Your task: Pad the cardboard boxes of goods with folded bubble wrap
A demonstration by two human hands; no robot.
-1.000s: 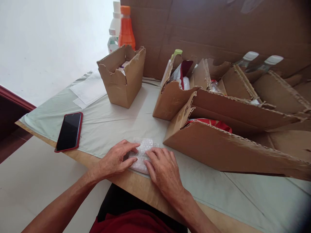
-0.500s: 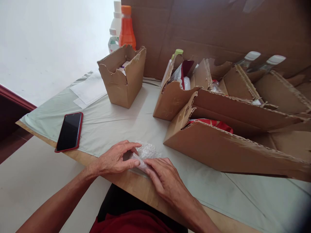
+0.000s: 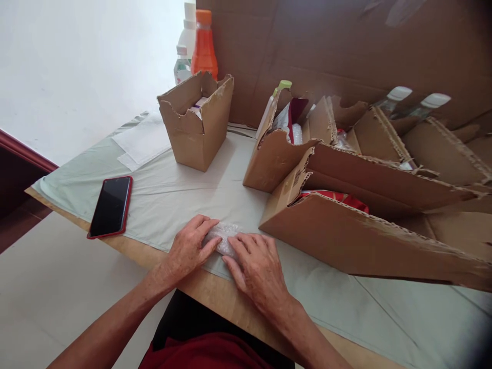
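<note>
A roll of clear bubble wrap (image 3: 224,239) lies on the cloth near the table's front edge, between my two hands. My left hand (image 3: 195,243) is curled around its left end, thumb on the near side and fingers over the far side. On the right end, my right hand (image 3: 255,259) presses down with its fingers over the top and its thumb close to the near side. Whether anything is wrapped inside the bubble wrap cannot be made out. Both palms face down.
A phone (image 3: 110,206) in a red case lies at the left edge. Behind it are white sheets (image 3: 144,141) and a small cardboard box (image 3: 196,123). An orange bottle (image 3: 204,43) stands at the back. A divided cardboard organiser (image 3: 326,230) holding packets fills the right.
The bubble wrap has rolled slightly away from me into a more compact bundle, its loose part now tucked under. Both hands moved forward with it.
</note>
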